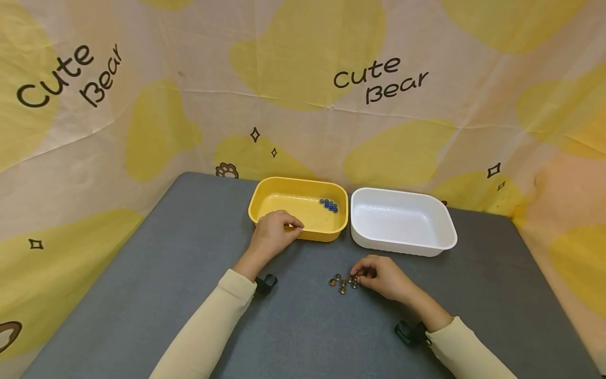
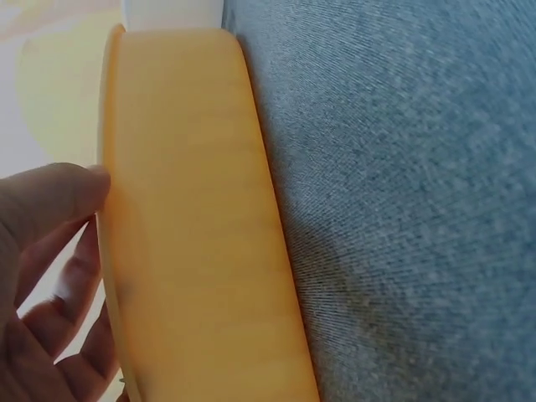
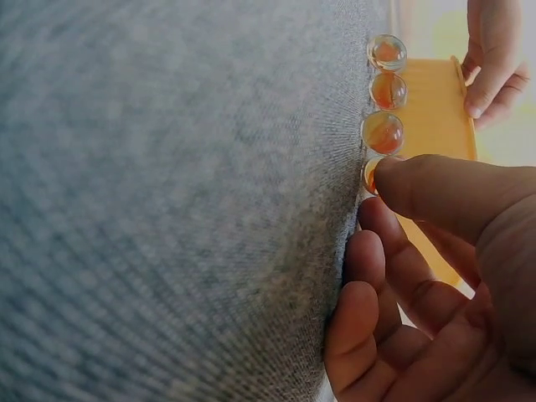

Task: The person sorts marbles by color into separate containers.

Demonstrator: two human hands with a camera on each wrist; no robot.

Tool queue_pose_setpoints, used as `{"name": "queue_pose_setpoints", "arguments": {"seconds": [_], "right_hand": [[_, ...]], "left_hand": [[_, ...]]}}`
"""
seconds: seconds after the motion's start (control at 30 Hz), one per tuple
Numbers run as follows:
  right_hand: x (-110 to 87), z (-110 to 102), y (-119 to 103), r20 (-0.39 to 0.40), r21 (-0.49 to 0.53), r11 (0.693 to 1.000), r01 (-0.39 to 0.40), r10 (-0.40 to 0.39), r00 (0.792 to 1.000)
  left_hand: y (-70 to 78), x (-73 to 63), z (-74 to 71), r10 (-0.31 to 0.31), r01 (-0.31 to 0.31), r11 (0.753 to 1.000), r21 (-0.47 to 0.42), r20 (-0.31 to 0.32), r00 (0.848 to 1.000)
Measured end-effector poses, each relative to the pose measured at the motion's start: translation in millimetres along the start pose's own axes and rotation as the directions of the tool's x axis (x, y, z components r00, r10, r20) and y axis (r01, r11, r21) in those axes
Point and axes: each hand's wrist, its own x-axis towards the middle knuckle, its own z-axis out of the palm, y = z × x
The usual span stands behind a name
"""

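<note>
In the head view my left hand (image 1: 273,231) is at the front rim of a yellow plastic tub (image 1: 303,182). Its thumb and fingers pinch that rim, as the left wrist view confirms with the thumb against the tub's wall (image 2: 197,209). Small blue marbles (image 1: 335,209) lie inside, at the tub's right side. My right hand (image 1: 385,277) is low over the table beside a loose cluster of clear marbles (image 1: 343,290) with orange swirls. Seen from the right wrist, the thumb and forefinger pinch one clear marble (image 3: 370,176), partly hidden by the thumb, close to other marbles (image 3: 383,131).
A white plastic tub (image 1: 402,216) stands right of the yellow one, close against it, with nothing inside. Both are on a grey cloth-covered table (image 1: 303,331). Behind hangs a patterned curtain (image 1: 293,58). Dark bands (image 1: 268,284) are at both wrists.
</note>
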Motion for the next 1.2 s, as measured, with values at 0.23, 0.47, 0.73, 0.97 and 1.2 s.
{"name": "queue_pose_setpoints", "arguments": {"seconds": [0.23, 0.47, 0.73, 0.97, 1.2], "right_hand": [[1.1, 0.8, 1.3, -0.011, -0.011, 1.000, 0.010, -0.010, 1.000], [2.1, -1.6, 0.8, -0.056, 0.000, 1.000, -0.006, 0.006, 0.998], [1.2, -12.0, -5.3, -0.048, 0.063, 0.997, -0.037, 0.040, 0.998], [-0.6, -24.0, -11.5, -0.045, 0.097, 0.994, -0.046, 0.051, 0.998], [-1.2, -38.6, -17.1, -0.065, 0.122, 0.991, -0.048, 0.057, 0.996]], "left_hand": [[2.1, -0.2, -0.5, -0.017, 0.017, 0.999, 0.031, 0.008, 1.000], [2.3, 0.7, 0.7, -0.035, 0.034, 0.998, 0.051, 0.017, 0.999], [2.0, 0.7, 1.5, -0.057, 0.055, 0.997, 0.053, 0.027, 0.998], [3.2, 1.1, 0.3, -0.066, 0.064, 0.996, 0.056, 0.037, 0.997], [2.9, 1.6, 0.4, -0.063, 0.061, 0.996, 0.057, 0.029, 0.998]]}}
